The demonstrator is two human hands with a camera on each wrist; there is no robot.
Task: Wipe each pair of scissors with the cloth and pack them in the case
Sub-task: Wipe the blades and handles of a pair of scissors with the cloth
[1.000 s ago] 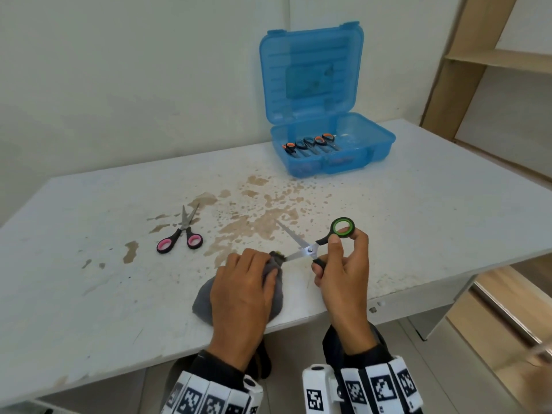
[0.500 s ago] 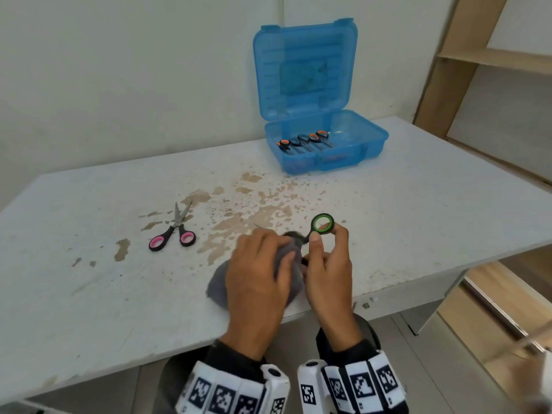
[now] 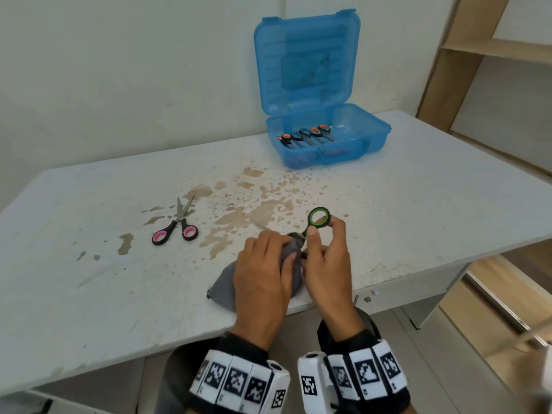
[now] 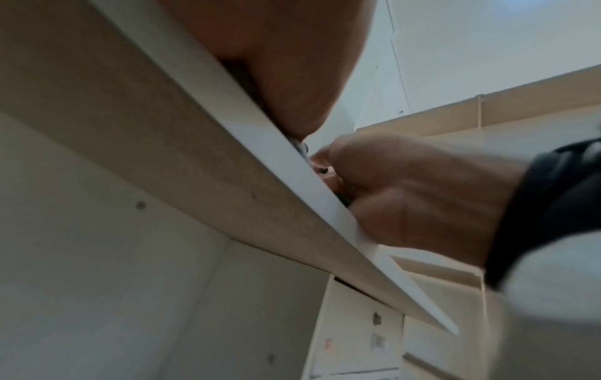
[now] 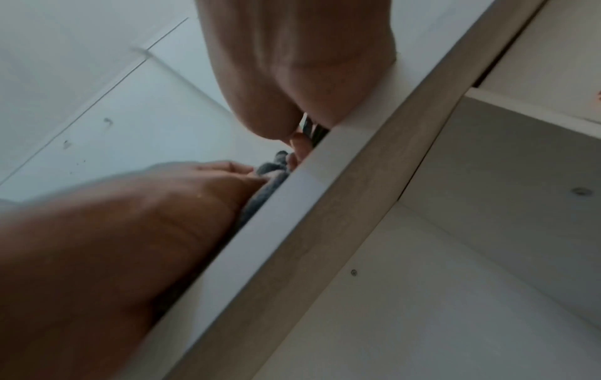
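My right hand [image 3: 324, 252] pinches the green-handled scissors [image 3: 319, 217] by their handles, one green ring raised above the table. My left hand [image 3: 263, 264] grips the grey cloth [image 3: 222, 288] wrapped round the blades; only a blade tip [image 3: 259, 225] pokes out past my fingers. Both hands work at the table's near edge. A pink-handled pair of scissors [image 3: 179, 225] lies on the table to the left. The blue case [image 3: 325, 135] stands open at the back, with several orange-handled scissors [image 3: 304, 134] inside. In the right wrist view the cloth [image 5: 270, 177] shows under my left hand.
The white table [image 3: 418, 204] carries brown stains [image 3: 254, 204] in its middle. A wooden shelf unit [image 3: 478, 55] stands at the right, beyond the table's end. The wall runs close behind the case.
My left hand has slid the cloth up along the blades toward the handles, covering them; a second ago the open blades were bare. The hands have closed together.
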